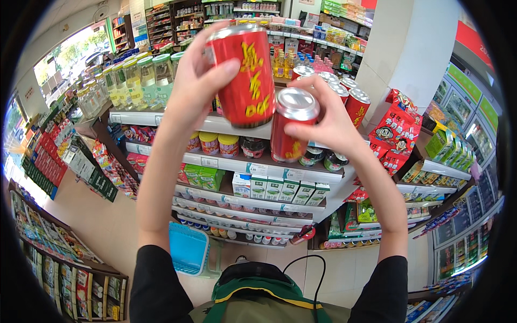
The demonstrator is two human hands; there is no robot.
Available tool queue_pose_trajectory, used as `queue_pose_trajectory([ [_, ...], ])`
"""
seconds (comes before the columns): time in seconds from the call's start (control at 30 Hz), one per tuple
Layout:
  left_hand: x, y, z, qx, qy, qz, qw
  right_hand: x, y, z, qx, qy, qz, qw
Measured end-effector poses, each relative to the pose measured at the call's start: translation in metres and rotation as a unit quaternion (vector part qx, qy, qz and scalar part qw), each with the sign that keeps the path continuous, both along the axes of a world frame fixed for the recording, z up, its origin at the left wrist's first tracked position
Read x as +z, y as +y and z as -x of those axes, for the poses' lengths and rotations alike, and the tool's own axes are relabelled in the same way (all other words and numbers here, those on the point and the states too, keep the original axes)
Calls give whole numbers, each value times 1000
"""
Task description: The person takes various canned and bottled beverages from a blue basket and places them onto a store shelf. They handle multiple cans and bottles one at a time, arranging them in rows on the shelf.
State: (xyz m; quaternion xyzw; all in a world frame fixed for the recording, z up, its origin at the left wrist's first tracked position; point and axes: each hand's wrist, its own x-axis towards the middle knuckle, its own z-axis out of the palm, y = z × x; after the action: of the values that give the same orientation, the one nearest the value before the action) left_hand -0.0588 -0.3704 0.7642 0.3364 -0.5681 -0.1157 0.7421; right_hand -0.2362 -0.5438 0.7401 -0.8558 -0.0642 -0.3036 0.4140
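My left hand (202, 76) grips a large red drink can (246, 76) with yellow characters, raised in front of the top shelf. Lower and to the right, my right hand (327, 121) holds a second red can (294, 125) by its side, its silver lid facing up. The two cans are close together; whether they touch I cannot tell. Behind my right hand, several more red cans (358, 105) stand upright on the top shelf. Glass jars with green and yellow lids (147, 78) line the same shelf, left of my left hand.
Milk cartons (274, 188) and yellow-lidded tubs (209, 143) fill the shelves below. A blue plastic basket (188, 248) sits on the floor at lower left. Red snack bags (394, 129) hang beside the pillar (373, 52) on the right. A black cable (324, 278) loops near my body.
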Motion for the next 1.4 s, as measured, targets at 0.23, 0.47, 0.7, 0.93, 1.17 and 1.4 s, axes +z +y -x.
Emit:
queue_pose_trajectory([
  [0.23, 72, -44, -50, 39, -173, -105, 978, 44, -52, -59, -76, 36, 185, 979],
  [0.47, 107, -76, -76, 178, -329, -167, 912, 39, -80, -89, -137, 109, 331, 927],
  [0.7, 110, -135, -107, 124, -408, -195, 883, 18, -93, -93, -178, 147, 263, 937],
  [0.93, 97, -175, -116, 83, -481, -295, 822, 33, -102, -89, -133, 258, 185, 939],
  [1.17, 78, -200, -124, -54, -450, -321, 832, 64, -134, -72, -154, 76, 130, 977],
  [1.4, 61, -209, -131, -38, -501, -415, 758, 67, -133, -109, -161, 149, 279, 935],
])
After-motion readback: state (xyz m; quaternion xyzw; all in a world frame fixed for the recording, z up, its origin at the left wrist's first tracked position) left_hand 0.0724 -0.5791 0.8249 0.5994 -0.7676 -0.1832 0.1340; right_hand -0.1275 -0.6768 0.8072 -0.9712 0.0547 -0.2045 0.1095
